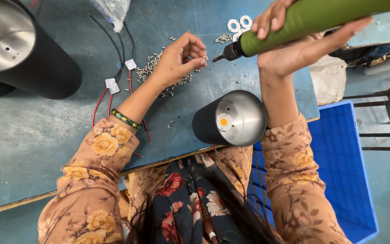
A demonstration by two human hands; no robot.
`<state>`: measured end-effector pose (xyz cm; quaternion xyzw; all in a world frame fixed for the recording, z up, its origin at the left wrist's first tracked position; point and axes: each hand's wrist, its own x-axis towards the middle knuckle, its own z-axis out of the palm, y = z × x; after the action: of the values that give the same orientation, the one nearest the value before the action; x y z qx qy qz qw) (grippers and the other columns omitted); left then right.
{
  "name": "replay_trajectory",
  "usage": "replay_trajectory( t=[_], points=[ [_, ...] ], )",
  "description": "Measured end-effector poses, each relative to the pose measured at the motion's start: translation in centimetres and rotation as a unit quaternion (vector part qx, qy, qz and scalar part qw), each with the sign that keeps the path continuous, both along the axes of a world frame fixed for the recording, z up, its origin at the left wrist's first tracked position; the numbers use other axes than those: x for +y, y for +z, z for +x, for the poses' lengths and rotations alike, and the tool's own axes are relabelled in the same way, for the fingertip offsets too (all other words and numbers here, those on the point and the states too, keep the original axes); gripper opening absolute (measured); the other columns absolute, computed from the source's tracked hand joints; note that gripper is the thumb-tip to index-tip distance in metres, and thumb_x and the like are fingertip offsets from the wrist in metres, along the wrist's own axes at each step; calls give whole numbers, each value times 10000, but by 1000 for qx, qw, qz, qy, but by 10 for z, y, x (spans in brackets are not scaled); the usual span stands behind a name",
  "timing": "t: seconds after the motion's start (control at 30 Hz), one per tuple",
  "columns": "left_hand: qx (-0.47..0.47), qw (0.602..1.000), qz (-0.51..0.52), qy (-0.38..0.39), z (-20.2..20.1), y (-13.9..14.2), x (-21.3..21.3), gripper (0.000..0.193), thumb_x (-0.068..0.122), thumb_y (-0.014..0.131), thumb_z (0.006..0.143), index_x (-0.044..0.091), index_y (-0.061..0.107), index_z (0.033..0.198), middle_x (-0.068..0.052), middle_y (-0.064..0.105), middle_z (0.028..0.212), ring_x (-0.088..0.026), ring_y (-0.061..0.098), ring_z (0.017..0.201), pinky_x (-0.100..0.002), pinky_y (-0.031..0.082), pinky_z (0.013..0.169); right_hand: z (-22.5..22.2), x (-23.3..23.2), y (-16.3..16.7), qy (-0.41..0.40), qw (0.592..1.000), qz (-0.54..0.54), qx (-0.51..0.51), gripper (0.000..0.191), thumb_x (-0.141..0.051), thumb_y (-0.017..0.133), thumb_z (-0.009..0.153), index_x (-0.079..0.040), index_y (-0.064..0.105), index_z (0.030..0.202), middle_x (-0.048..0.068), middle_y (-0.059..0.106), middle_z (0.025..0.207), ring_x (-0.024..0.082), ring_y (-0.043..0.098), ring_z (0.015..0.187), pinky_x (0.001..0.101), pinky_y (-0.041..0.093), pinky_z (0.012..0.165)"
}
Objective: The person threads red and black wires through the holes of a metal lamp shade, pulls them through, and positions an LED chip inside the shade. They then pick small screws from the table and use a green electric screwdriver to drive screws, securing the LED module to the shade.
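A green electric screwdriver [312, 20] is gripped in the right hand [294, 43], fingers wrapped tight around its barrel, with the dark bit end pointing down and left above the far part of the blue tabletop [37, 131]. Close to that tip, the left hand [181, 58] hovers over a scatter of small screws [159, 68], thumb and fingertips pinched together on what looks like a single screw, though it is too small to be sure. A green bangle [126, 119] circles the left wrist. Nearer the person, at the tabletop's near edge and just beside the right forearm, a black cylindrical lamp housing [231, 119] lies tilted with its open mouth facing up, showing a silver reflector and a small yellow chip on a white disc inside. Left of the screws, red and black wires [113, 68] with small white square pieces trail toward the far edge. White flat rings [241, 22] lie by a second little heap of screws near the far edge. A larger black housing [19, 49] with a silver interior stands at the far left corner. A blue plastic crate [339, 162] sits below the tabletop's right edge.
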<state>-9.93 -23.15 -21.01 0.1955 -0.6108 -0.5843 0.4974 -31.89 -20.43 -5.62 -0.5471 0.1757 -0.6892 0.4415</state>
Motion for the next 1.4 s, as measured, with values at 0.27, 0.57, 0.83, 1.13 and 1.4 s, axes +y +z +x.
replay_trajectory(
  t=[0.27, 0.57, 0.83, 1.13, 1.4],
  points=[
    [-17, 1000, -4, 5, -6, 8, 7, 327, 25, 753, 986, 73, 517, 1207, -31, 668, 1055, -88, 673, 940, -246, 577, 806, 6, -4, 3, -28, 999, -29, -35, 962, -885, 268, 861, 31, 545, 958, 182, 478, 640, 297, 494, 487, 418, 460, 475],
    [0, 1000, 1, -13, -5, 11, 9, 272, 53, 716, 1027, 84, 514, 1205, -24, 656, 1056, -96, 684, 956, -264, 601, 831, -3, -3, 0, -16, 999, -21, -28, 949, -868, 282, 855, 42, 539, 938, 189, 466, 668, 313, 489, 525, 423, 451, 506],
    [9, 999, 11, -36, -7, 10, 9, 243, 59, 690, 1036, 77, 511, 1199, -22, 651, 1037, -102, 691, 968, -265, 584, 813, 1, -1, 1, -41, 998, -22, -39, 977, -890, 274, 844, 35, 549, 996, 190, 481, 667, 299, 495, 507, 421, 459, 483],
    [-10, 1000, 23, 9, -5, 9, 4, 174, 64, 684, 1026, 58, 562, 1149, -37, 752, 1061, -90, 683, 899, -250, 555, 733, 7, 4, 5, -26, 997, -6, -77, 961, -875, 254, 858, 35, 536, 989, 189, 467, 652, 301, 479, 504, 418, 437, 480],
    [-192, 967, -92, 143, 5, 0, 2, 86, 62, 723, 967, 56, 666, 1031, -38, 736, 979, -123, 714, 858, -281, 584, 753, -4, 21, 19, -71, 997, -37, -21, 934, -868, 283, 840, 26, 543, 914, 184, 455, 655, 319, 470, 499, 438, 441, 493]
  ],
)
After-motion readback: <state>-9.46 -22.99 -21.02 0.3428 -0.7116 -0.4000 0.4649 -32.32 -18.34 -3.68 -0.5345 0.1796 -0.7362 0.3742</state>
